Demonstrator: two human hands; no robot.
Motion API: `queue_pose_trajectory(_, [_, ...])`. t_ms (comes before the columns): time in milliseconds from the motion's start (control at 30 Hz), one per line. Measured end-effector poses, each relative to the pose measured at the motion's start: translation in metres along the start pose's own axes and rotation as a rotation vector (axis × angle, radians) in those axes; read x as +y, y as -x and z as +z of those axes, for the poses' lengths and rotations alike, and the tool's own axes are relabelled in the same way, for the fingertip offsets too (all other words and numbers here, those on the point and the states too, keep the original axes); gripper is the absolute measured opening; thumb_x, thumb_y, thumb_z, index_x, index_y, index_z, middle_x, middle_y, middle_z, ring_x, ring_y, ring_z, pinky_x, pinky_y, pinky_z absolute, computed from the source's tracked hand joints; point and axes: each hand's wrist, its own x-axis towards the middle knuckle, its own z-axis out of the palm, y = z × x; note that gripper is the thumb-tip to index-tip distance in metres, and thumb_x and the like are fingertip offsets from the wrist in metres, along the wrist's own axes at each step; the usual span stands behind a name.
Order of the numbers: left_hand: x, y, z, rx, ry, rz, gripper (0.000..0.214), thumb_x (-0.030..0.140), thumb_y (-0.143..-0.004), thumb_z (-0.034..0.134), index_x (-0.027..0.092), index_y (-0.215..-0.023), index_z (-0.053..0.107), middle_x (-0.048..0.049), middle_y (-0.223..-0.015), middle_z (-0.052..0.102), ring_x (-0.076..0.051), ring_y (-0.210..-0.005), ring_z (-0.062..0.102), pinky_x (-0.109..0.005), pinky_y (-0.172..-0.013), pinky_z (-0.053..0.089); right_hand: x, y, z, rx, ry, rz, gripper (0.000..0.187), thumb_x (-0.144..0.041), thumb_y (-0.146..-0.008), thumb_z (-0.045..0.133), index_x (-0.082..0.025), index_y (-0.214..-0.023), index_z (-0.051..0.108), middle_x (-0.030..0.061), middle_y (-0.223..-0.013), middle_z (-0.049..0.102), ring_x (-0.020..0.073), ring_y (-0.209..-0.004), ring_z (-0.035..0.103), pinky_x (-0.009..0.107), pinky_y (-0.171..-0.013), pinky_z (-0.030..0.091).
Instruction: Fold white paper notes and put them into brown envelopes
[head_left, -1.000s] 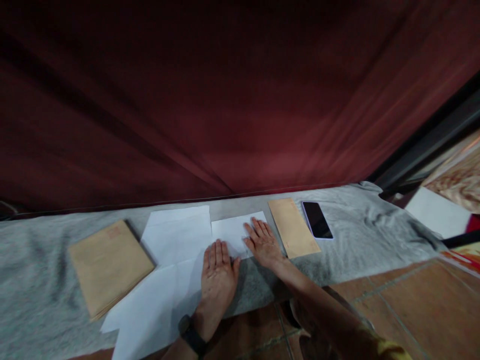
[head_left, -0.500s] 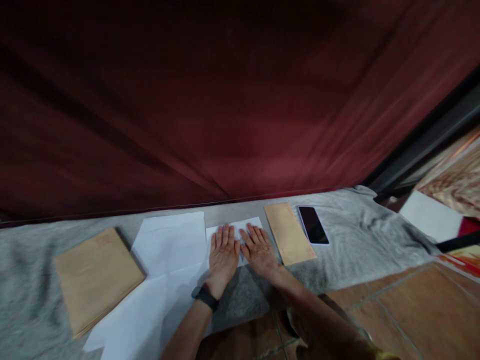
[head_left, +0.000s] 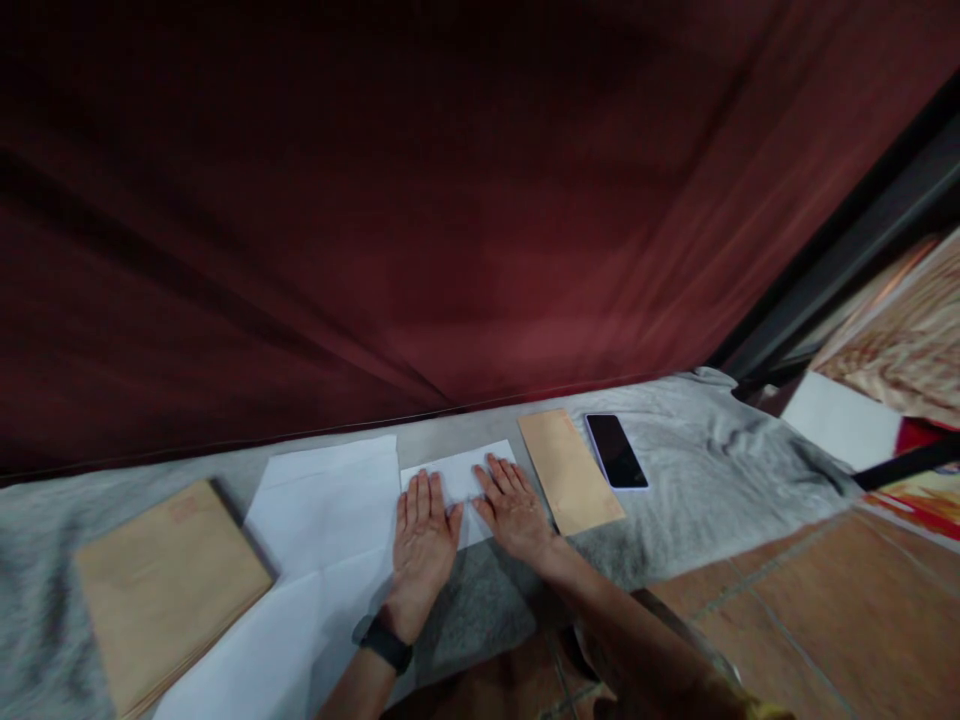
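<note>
A folded white sheet lies on the grey cloth in front of me. My left hand lies flat with spread fingers on its left part and near edge. My right hand presses flat on its right part. Neither hand grips anything. A black band sits on my left wrist.
Loose white sheets lie left of the folded one. A stack of brown envelopes sits at far left. One brown envelope and a dark phone lie to the right. A dark red curtain hangs behind; tiled floor is at right.
My left hand went up onto the folded sheet beside the right hand, then slid back toward its near left edge. The right hand stayed pressed on the sheet.
</note>
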Motion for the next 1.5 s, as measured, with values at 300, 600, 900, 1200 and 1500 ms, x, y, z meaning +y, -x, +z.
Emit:
queue_pose_trajectory(300, [-0.002, 0.023, -0.015, -0.027, -0.028, 0.1, 0.061, 0.047, -0.1, 0.04, 0.009, -0.148, 0.045, -0.0234, -0.157, 0.038, -0.035, -0.149, 0.032, -0.054, -0.116, 0.035, 0.002, -0.001, 0.004, 0.051, 0.047, 0.129, 0.059, -0.041, -0.104, 0.042, -0.008, -0.152, 0.04, 0.0175, -0.157, 0.04, 0.0276, -0.147, 0.036, 0.045, -0.12, 0.03])
queue_pose_trajectory(600, [-0.008, 0.027, -0.006, -0.019, -0.037, 0.121, 0.055, 0.04, -0.099, 0.041, 0.011, -0.145, 0.05, -0.0208, -0.157, 0.04, -0.035, -0.148, 0.033, -0.055, -0.117, 0.033, -0.027, -0.018, 0.004, -0.007, -0.07, 0.093, 0.058, -0.041, -0.105, 0.038, -0.011, -0.154, 0.038, 0.013, -0.16, 0.035, 0.0258, -0.15, 0.03, 0.046, -0.123, 0.025])
queue_pose_trajectory(900, [-0.007, 0.027, -0.007, -0.008, 0.006, 0.122, 0.057, 0.041, -0.101, 0.036, 0.012, -0.148, 0.046, -0.02, -0.159, 0.037, -0.035, -0.15, 0.029, -0.056, -0.117, 0.033, -0.016, -0.025, 0.01, 0.044, -0.009, 0.209, 0.056, -0.043, -0.104, 0.04, -0.009, -0.149, 0.045, 0.0157, -0.154, 0.045, 0.0275, -0.144, 0.04, 0.044, -0.118, 0.032])
queue_pose_trajectory(1200, [0.0, 0.023, -0.011, 0.03, -0.009, 0.091, 0.059, 0.041, -0.101, 0.035, 0.004, -0.146, 0.046, -0.0253, -0.153, 0.043, -0.034, -0.148, 0.035, -0.056, -0.118, 0.033, 0.002, -0.018, 0.011, 0.067, 0.075, 0.192, 0.06, -0.043, -0.105, 0.038, -0.006, -0.151, 0.041, 0.0188, -0.155, 0.042, 0.0299, -0.144, 0.041, 0.046, -0.117, 0.032])
queue_pose_trajectory(1500, [0.046, -0.008, 0.004, -0.028, 0.063, 0.108, 0.057, 0.032, -0.102, 0.032, 0.007, -0.152, 0.037, -0.0181, -0.158, 0.04, -0.027, -0.15, 0.03, -0.049, -0.121, 0.033, 0.003, -0.015, 0.01, -0.01, 0.102, 0.17, 0.058, -0.038, -0.105, 0.035, -0.005, -0.153, 0.039, 0.0193, -0.158, 0.038, 0.029, -0.147, 0.035, 0.046, -0.119, 0.029])
